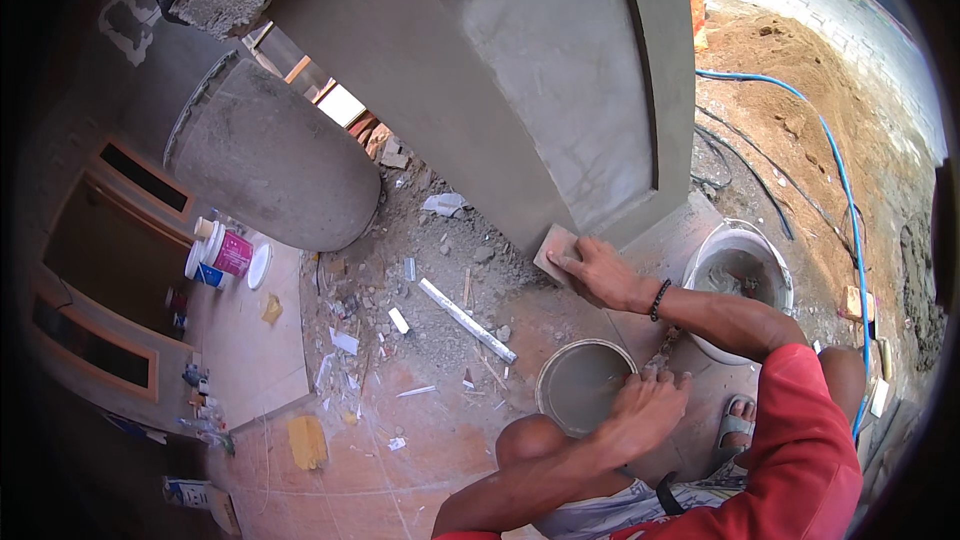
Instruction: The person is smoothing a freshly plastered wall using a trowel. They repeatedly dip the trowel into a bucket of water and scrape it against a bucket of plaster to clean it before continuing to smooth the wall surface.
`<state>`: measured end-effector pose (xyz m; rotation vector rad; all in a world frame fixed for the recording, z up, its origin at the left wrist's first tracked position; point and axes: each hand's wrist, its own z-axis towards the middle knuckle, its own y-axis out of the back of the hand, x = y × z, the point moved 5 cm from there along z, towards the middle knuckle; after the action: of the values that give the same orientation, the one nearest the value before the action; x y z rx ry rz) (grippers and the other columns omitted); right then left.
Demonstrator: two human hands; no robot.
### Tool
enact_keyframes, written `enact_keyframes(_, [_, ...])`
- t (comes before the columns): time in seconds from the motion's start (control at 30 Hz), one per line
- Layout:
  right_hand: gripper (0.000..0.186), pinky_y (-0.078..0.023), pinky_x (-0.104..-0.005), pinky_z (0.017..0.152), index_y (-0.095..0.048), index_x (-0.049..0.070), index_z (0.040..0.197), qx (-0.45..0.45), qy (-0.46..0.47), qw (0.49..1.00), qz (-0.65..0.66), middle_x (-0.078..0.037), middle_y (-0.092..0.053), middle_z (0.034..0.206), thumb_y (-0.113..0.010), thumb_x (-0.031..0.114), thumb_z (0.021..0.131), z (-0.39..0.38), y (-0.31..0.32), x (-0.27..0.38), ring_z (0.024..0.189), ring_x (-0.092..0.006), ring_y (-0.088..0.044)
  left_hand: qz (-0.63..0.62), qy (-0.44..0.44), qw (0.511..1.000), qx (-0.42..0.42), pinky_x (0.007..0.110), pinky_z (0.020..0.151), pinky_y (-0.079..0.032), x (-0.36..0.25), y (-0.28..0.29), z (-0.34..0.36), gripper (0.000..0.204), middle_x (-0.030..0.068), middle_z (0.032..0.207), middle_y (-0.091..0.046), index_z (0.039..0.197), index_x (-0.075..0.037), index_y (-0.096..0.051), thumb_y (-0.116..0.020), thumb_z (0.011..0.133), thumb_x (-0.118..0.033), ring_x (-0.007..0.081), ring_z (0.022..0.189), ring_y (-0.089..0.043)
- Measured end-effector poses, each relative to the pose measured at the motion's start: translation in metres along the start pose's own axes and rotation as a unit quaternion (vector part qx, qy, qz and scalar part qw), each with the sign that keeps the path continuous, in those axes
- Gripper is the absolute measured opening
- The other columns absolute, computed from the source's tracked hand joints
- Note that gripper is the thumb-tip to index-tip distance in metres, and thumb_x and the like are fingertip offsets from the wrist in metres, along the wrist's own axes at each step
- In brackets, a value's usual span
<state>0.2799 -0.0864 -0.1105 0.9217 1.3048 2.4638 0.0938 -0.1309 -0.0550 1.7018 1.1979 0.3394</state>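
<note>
I have a single view, from the left of two fisheye cameras worn on the head, looking steeply down and forward over a crouched body. It sits close above the hands: the right hand [600, 275] lies just beyond picture centre, the left hand [645, 410] nearer the lower edge, both forearms entering from below. Past the right hand's grip the grey plastered wall [560, 70] fills the upper middle, its edges bowed by the lens. No second view overlaps this one.
</note>
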Motion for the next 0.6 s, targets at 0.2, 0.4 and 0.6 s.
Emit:
enact_keyframes(0.2, [0.056,-0.050,-0.0474,0.096,-0.055,0.020,0.147,0.294,0.009,0.955,-0.028,-0.025,-0.061,0.118,-0.061,0.014,0.092,0.009,0.143,-0.018,0.108,-0.0417,-0.061,-0.004,-0.014,1.000,0.008,0.054,0.103,-0.045,-0.019,0.004,0.011,0.056,0.0267,0.132,-0.058,0.147,-0.001,-0.045,-0.060,0.099,-0.024,0.0461,0.121,-0.058])
enact_keyframes(0.4, [0.045,-0.051,-0.0459,0.099,-0.055,0.015,0.146,0.452,-0.031,0.890,-0.048,-0.022,-0.064,0.118,-0.052,0.020,0.101,-0.034,0.187,-0.047,0.114,-0.0391,-0.064,-0.046,-0.023,0.997,0.058,0.055,0.100,-0.045,-0.021,-0.001,0.003,0.058,0.0271,0.133,-0.056,0.149,0.001,-0.041,-0.059,0.100,-0.024,0.0475,0.121,-0.056])
enact_keyframes(0.6, [0.041,-0.053,-0.0436,0.092,-0.058,0.002,0.134,0.388,-0.179,0.898,0.110,-0.020,-0.069,0.104,-0.065,0.020,0.097,-0.100,0.194,-0.086,0.100,-0.0329,-0.068,-0.039,-0.037,0.997,0.048,0.049,0.099,-0.047,-0.036,0.018,-0.030,0.060,0.0248,0.132,-0.056,0.150,0.001,-0.038,-0.058,0.100,-0.025,0.0433,0.116,-0.057])
